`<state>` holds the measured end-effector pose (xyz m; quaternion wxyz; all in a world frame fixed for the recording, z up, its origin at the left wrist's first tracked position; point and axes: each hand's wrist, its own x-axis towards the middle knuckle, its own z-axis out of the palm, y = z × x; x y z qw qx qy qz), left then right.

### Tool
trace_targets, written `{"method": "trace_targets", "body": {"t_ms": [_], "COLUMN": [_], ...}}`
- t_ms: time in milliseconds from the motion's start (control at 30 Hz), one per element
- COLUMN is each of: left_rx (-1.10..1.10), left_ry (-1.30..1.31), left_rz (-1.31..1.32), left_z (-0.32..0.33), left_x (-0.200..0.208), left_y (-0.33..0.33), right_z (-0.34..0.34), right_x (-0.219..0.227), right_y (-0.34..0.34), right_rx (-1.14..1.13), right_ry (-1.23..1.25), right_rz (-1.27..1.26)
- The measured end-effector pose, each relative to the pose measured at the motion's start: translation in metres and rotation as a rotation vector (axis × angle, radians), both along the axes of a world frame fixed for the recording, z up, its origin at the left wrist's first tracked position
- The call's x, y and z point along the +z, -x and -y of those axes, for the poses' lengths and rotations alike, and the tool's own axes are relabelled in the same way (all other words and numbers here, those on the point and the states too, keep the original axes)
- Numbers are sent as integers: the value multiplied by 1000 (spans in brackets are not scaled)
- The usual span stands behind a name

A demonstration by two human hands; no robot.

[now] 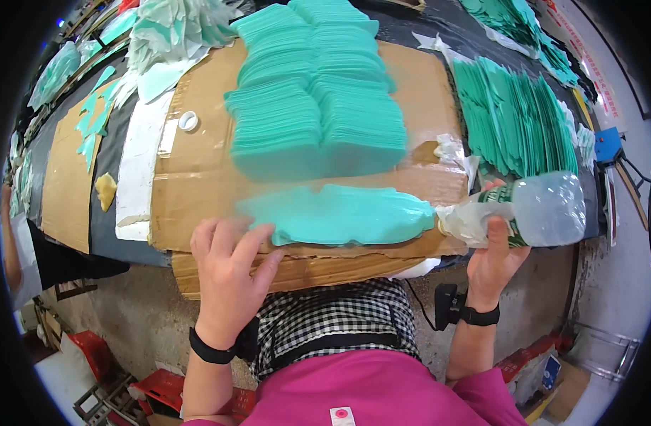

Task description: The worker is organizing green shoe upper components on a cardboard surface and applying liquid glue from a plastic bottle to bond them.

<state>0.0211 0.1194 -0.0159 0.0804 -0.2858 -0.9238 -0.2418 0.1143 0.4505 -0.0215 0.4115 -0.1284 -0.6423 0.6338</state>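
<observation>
A clear plastic bottle [545,210] is gripped in my right hand [497,259], lying almost sideways with its neck pointing left. Something white is wrapped round the neck, and its tip reaches the right end of a flat turquoise sheet piece [346,215]. That piece lies near the front edge of the brown cardboard [197,160]. At the piece's left end, which looks smeared by motion, my left hand [233,259] hovers or rests with its fingers apart; whether they touch it I cannot tell. Behind it, a fanned stack of turquoise pieces [318,106] stands in two columns.
A white bottle cap [188,121] lies on the cardboard's left. Darker green pieces [513,117] stand in a row at the right. Pale sheets [173,35] are heaped far left, near a yellowish sponge-like lump [106,191]. Another person's arm [12,245] shows at the left edge.
</observation>
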Motion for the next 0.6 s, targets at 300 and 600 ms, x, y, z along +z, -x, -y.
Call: {"method": "trace_targets", "body": {"t_ms": [300, 600], "left_rx": [-13, 209], "left_ry": [54, -41], "left_rz": [-37, 73], "left_z": [5, 32], "left_x": [-9, -1], "left_y": [8, -2], "right_z": [86, 154], "right_x": [-13, 9], "right_y": [6, 55], "right_rx": [340, 774], "right_ry": [29, -180], "right_rz": [267, -56]}}
